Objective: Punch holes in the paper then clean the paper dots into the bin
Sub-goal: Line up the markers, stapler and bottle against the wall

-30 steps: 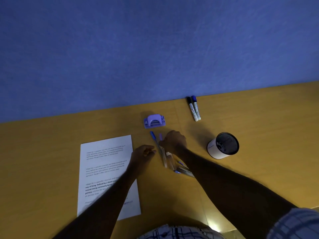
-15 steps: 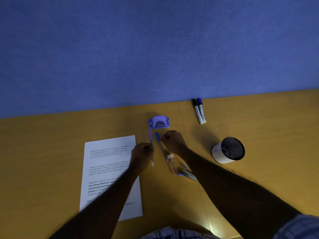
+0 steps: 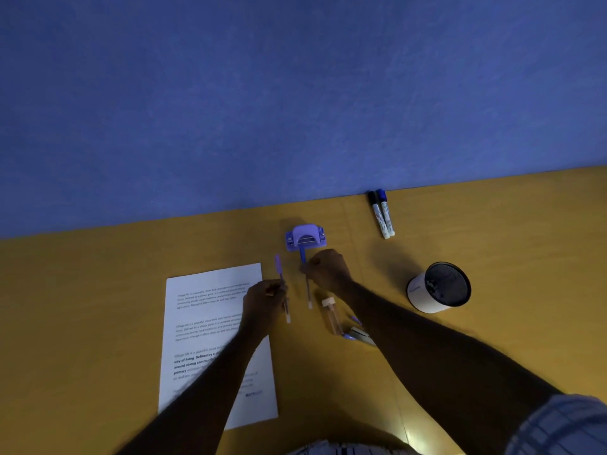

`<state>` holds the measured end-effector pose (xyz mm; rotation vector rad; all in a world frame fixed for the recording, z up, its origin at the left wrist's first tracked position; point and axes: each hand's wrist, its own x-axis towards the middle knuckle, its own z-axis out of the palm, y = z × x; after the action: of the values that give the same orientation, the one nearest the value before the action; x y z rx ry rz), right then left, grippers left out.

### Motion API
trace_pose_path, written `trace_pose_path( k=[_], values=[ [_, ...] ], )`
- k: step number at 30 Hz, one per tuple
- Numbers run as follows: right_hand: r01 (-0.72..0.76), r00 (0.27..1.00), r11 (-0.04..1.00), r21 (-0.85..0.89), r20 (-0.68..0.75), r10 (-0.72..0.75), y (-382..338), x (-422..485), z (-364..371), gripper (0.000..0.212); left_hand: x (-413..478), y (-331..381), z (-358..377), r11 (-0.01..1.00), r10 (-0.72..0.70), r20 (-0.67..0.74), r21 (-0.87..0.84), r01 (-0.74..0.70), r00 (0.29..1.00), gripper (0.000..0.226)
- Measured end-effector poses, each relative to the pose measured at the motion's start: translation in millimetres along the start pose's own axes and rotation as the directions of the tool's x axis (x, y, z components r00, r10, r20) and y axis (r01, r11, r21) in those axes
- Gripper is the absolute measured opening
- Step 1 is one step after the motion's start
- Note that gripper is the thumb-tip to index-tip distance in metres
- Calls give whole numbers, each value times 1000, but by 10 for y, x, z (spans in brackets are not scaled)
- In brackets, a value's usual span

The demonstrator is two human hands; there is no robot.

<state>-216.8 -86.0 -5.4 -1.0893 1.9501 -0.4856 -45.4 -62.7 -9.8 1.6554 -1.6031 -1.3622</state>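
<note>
A printed white paper sheet (image 3: 210,326) lies on the yellow table (image 3: 98,307), partly under my left forearm. A purple hole punch (image 3: 305,238) sits beyond it near the wall. My left hand (image 3: 264,303) grips a purple-capped pen (image 3: 279,267) beside the sheet's right edge. My right hand (image 3: 326,269) grips a blue-capped pen (image 3: 303,254) whose cap touches the front of the punch. A white bin (image 3: 438,292) with a dark inside stands to the right.
Two whiteboard markers (image 3: 381,214) lie at the back by the blue wall. A small clear bottle (image 3: 331,315) with a pale cap and a flat silvery item (image 3: 358,333) lie under my right forearm.
Both hands picked pens from the cluster and spread them apart. The left hand drew the purple pen toward the paper; the right hand pushed the blue pen up to the punch.
</note>
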Motion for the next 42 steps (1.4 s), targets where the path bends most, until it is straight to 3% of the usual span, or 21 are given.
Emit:
trace_pose_path(
  k=[3, 6, 10, 15, 23, 27, 29, 33, 39, 42],
  values=[
    [2, 1000, 969, 247, 11, -5, -49, -42, -86, 20, 45, 106, 43, 1000, 12, 20, -27, -11, 1000, 19],
    [-78, 994, 854, 514, 105, 28, -61, -155, -188, 14, 62, 249, 127, 997, 79, 45, 0, -80, 996, 22],
    [-89, 989, 800, 593, 148, 0, 19, -268, -319, 10, 51, 441, 257, 977, 201, 33, 67, -203, 979, 13],
    [-46, 994, 747, 664, 101, -29, 164, -315, -438, 12, 48, 550, 418, 977, 213, 29, 24, -214, 977, 18],
    [1, 998, 786, 618, 52, -42, 285, -205, -597, 19, 115, 647, 640, 982, 187, 27, 7, -187, 982, 18],
    [3, 1000, 818, 575, 15, -14, 341, -6, -858, 8, 172, 602, 693, 990, 110, 51, -90, -105, 993, 23],
    [3, 998, 850, 527, -49, 27, 384, 158, -1036, 3, 200, 550, 718, 990, 125, 66, -72, -121, 990, 24],
    [-19, 967, 932, 363, -231, 110, 512, 549, -1404, 17, 222, 459, 767, 988, 155, 97, 2, -156, 983, 22],
    [-153, 938, 983, 98, -298, 176, 635, 1017, -1871, 24, 257, 385, 812, 984, 162, 168, 40, -171, 972, 23],
    [-201, 933, 977, 70, -289, 212, 706, 1204, -1948, 24, 272, 353, 826, 985, 161, 165, 33, -168, 973, 22]
  ],
)
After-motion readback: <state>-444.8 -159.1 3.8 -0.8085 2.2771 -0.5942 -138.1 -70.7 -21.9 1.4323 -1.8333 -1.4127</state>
